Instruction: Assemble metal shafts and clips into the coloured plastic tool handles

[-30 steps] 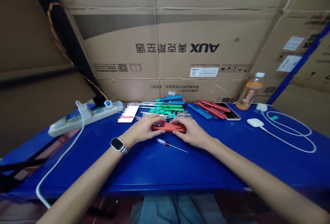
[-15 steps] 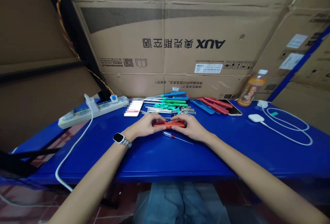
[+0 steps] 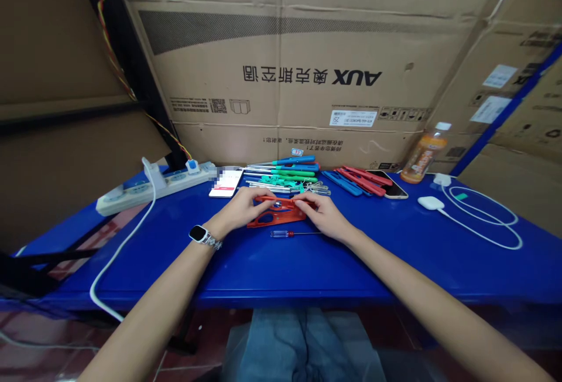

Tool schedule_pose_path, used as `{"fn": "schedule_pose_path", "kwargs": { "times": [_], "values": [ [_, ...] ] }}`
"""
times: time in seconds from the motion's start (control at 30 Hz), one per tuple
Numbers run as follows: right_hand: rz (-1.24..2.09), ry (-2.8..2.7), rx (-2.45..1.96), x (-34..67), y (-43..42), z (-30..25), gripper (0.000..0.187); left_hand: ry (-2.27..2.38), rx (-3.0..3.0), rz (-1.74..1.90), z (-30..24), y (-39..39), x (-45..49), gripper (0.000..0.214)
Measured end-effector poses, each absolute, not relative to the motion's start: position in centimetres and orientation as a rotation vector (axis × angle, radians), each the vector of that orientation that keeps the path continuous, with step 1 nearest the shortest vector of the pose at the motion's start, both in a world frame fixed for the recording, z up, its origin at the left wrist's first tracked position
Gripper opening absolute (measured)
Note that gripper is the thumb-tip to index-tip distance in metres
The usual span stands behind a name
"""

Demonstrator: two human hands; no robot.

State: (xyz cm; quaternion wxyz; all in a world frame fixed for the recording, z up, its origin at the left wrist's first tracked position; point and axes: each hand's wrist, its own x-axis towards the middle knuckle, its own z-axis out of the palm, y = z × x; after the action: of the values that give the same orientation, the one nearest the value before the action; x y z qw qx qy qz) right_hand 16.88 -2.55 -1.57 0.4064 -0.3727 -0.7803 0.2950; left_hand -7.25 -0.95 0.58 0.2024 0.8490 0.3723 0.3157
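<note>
A flat red plastic piece (image 3: 276, 217) with cut-outs is tilted up off the blue table (image 3: 272, 265), its near edge resting on the surface. My left hand (image 3: 239, 209) pinches its far left edge; a watch sits on that wrist. My right hand (image 3: 319, 212) grips the far right edge with curled fingers. A small screwdriver (image 3: 290, 234) with a clear handle and red collar lies just in front of the red piece, touching neither hand.
Behind my hands lie several blue, green and red tools (image 3: 285, 174), a white phone (image 3: 225, 183) and a dark phone (image 3: 390, 184). A power strip (image 3: 149, 186) sits left. An orange bottle (image 3: 424, 156), white charger (image 3: 428, 202) and cable are right. Cardboard boxes (image 3: 307, 71) wall the back.
The red piece has been tipped up from lying flat, so its face with cut-outs now shows. The screwdriver now lies level rather than slanted. The view shifted slightly.
</note>
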Motion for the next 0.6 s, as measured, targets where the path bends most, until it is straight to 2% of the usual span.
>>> {"fn": "schedule_pose_path", "kwargs": {
  "times": [0.17,0.37,0.6],
  "values": [
    [0.712,-1.950,-0.941,16.8,-2.4,-1.9,0.024,1.038,2.299,0.938,1.1,-1.7,-7.3,0.031],
    [0.746,-1.906,-0.971,16.3,-2.4,-2.2,0.025,0.957,2.376,0.840,0.9,-1.9,-7.2,0.044],
    [0.627,-1.806,-1.047,16.7,-2.5,-1.9,0.035,1.181,2.337,1.134,2.4,-1.6,-9.3,0.035]
  ]
}}
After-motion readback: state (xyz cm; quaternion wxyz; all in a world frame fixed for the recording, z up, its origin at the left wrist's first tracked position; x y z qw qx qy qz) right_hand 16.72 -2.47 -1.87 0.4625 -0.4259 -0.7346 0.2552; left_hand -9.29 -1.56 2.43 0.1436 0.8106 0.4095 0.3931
